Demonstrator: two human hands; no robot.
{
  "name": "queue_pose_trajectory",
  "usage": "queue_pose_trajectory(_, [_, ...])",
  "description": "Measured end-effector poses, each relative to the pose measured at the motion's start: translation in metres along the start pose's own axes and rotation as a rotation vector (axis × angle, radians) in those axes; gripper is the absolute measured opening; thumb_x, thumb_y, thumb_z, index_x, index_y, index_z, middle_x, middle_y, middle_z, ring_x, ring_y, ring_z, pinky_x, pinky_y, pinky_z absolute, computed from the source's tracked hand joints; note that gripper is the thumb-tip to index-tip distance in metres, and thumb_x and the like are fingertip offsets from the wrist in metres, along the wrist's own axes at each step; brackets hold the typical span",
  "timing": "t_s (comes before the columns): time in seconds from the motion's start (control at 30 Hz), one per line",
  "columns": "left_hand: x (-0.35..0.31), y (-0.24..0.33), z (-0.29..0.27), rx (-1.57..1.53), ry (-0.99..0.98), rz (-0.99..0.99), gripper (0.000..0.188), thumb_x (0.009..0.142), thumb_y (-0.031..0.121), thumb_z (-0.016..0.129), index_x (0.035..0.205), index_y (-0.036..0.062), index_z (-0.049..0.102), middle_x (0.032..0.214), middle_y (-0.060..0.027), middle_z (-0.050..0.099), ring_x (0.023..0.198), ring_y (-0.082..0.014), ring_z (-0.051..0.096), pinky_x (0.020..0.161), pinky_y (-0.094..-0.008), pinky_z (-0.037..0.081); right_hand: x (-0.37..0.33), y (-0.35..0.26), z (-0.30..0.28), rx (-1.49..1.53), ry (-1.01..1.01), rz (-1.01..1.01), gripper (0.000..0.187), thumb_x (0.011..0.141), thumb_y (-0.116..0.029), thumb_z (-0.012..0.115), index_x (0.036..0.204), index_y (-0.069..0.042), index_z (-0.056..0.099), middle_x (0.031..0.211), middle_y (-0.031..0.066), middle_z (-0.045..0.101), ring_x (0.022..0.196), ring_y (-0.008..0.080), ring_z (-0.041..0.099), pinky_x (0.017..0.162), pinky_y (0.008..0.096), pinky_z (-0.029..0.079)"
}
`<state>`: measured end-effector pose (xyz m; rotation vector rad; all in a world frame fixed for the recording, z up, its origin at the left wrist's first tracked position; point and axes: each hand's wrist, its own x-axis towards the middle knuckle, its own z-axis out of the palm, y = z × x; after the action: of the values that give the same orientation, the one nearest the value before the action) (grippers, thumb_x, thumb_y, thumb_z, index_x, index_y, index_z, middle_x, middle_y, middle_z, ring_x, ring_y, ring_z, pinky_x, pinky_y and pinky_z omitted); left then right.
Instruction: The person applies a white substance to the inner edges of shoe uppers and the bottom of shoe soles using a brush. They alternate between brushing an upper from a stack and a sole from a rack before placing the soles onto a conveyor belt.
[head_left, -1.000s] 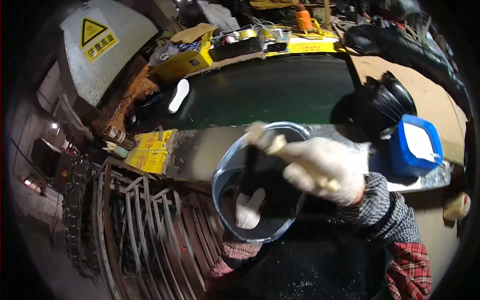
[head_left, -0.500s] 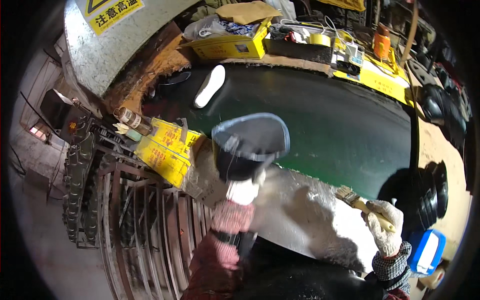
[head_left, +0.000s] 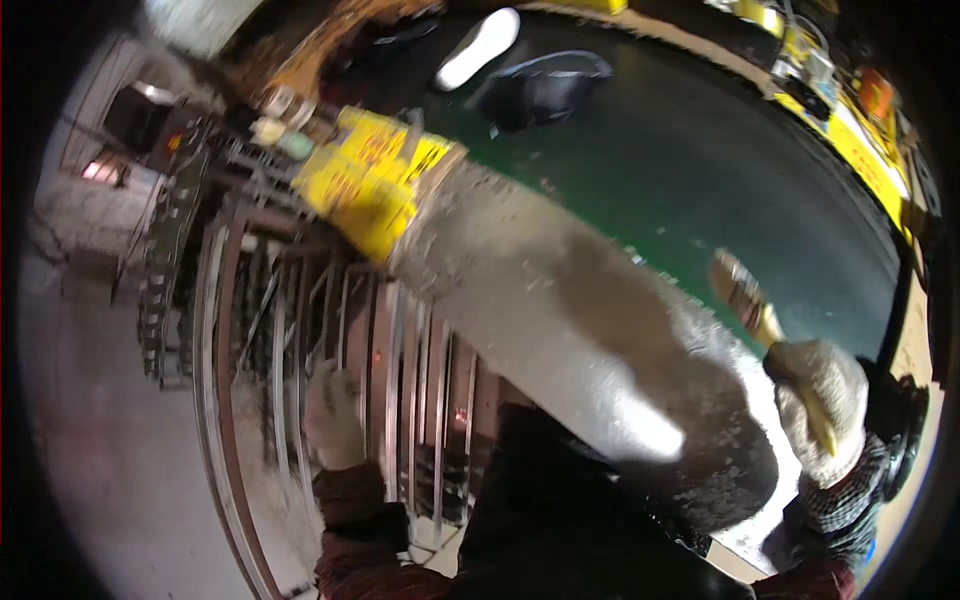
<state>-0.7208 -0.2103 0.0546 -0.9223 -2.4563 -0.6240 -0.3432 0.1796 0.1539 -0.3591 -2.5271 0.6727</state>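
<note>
My right hand, in a pale knit glove, is closed round the handle of a paintbrush. The bristles point up and left over the near edge of a dark green-black work surface. Lower left, my gloved left hand is over a metal rack, smeared by motion; its fingers do not show clearly. At the far side of the dark surface lies a black shoe upper with a wide opening. Just left of it rests a white shoe-sole-shaped piece.
A grey ledge runs along the near side of the dark surface. Yellow printed cardboard covers its left end, beside a brown bottle. The barred metal rack stands lower left. An orange bottle is far right.
My left hand has let go of the black shoe upper, now on the dark surface, and moved down left over the rack. The view has shifted; my right hand still holds the brush.
</note>
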Motion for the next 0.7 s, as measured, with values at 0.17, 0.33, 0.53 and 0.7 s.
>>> queue_pose_trajectory(0.17, [-0.172, -0.131, -0.116, 0.973, -0.183, -0.381, 0.042, 0.102, 0.047, 0.031, 0.111, 0.0231, 0.064, 0.092, 0.0012, 0.068, 0.071, -0.0233, 0.064, 0.049, -0.0405, 0.048, 0.019, -0.038, 0.027, -0.080, -0.151, -0.320, 0.027, 0.081, 0.007, 0.058, 0.107, 0.000, 0.059, 0.082, 0.0152, 0.065, 0.063, 0.0305, 0.063, 0.056, 0.0392, 0.049])
queue_pose_trajectory(0.33, [-0.234, -0.114, -0.147, 0.414, -0.347, -0.929, 0.060, 0.096, 0.057, 0.040, 0.110, 0.0052, 0.066, 0.097, -0.0257, 0.067, 0.095, -0.0442, 0.063, 0.082, -0.0516, 0.047, -0.022, -0.085, 0.066, -0.006, -0.089, -0.435, 0.029, 0.080, 0.009, 0.059, 0.107, 0.000, 0.058, 0.085, 0.0159, 0.067, 0.069, 0.0305, 0.067, 0.060, 0.0382, 0.053])
queue_pose_trajectory(0.53, [-0.241, -0.084, -0.146, 0.538, -0.397, -0.898, 0.054, 0.095, 0.056, 0.042, 0.100, 0.0060, 0.060, 0.088, -0.0255, 0.067, 0.085, -0.0452, 0.065, 0.071, -0.0542, 0.050, -0.038, -0.113, 0.095, -0.029, -0.105, -0.210, 0.022, 0.084, 0.002, 0.064, 0.105, -0.003, 0.060, 0.087, 0.0164, 0.066, 0.079, 0.0347, 0.067, 0.071, 0.0399, 0.053])
queue_pose_trajectory(0.7, [-0.208, -0.076, -0.148, 0.457, -0.305, -0.911, 0.052, 0.095, 0.055, 0.046, 0.094, 0.0041, 0.058, 0.083, -0.0230, 0.066, 0.078, -0.0435, 0.064, 0.066, -0.0538, 0.048, -0.019, -0.138, 0.109, -0.049, -0.256, 0.080, 0.027, 0.083, -0.005, 0.068, 0.107, -0.004, 0.057, 0.094, 0.0174, 0.066, 0.086, 0.0366, 0.067, 0.076, 0.0416, 0.053])
